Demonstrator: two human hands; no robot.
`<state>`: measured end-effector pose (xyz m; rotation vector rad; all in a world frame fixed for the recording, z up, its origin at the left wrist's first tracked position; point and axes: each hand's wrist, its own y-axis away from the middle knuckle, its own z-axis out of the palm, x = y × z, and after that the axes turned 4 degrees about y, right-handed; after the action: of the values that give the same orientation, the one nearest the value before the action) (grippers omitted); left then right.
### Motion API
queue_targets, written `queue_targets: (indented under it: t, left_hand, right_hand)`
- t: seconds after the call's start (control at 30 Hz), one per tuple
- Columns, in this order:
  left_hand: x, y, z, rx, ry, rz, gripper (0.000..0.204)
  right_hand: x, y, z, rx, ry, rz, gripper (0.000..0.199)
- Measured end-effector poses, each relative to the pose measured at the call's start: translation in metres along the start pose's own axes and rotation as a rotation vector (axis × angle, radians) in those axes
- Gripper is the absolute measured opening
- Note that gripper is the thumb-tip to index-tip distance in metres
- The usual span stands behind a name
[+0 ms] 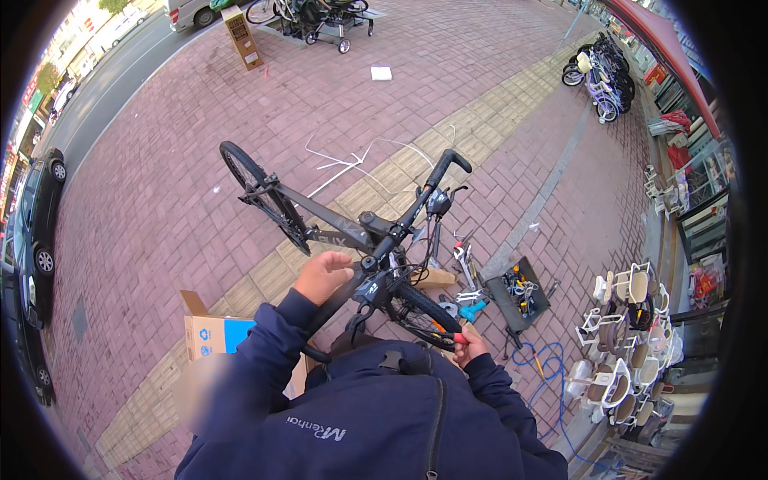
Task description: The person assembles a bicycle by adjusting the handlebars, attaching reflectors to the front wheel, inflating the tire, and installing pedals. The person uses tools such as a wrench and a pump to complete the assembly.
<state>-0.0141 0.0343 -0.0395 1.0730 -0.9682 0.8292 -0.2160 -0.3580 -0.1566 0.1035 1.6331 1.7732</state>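
Two hands clamped, left hand (322, 276) on bicycle handlebar (400, 228), right hand (470, 346) gripping red-handled tool (458, 338)

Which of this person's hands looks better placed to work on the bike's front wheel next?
Probably the right hand: it grips a red-handled tool right at the front wheel. The left hand rests higher up on the handlebar, apparently steadying the bike, so it sits farther from the wheel.
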Motion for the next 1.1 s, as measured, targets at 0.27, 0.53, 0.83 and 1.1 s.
queue_targets:
  t: [0.27, 0.53, 0.83, 1.1]
  left_hand:
    - [0.006, 0.007, -0.001, 0.039, -0.550, -0.010, 0.049]
    - [0.000, 0.000, 0.001, 0.006, -0.269, -0.100, 0.048]
    - [0.022, -0.002, 0.016, -0.039, -0.232, -0.006, 0.050]
    - [0.043, -0.007, 0.053, -0.054, -0.860, 0.238, 0.052]
  right_hand:
    - [0.011, 0.001, 0.004, -0.046, 0.005, -0.034, 0.041]
    - [0.018, 0.006, 0.011, -0.027, -0.010, -0.027, 0.041]
    - [0.027, 0.006, 0.012, -0.029, -0.044, -0.031, 0.038]
    - [0.037, -0.001, 0.011, 0.005, -0.043, 0.009, 0.037]
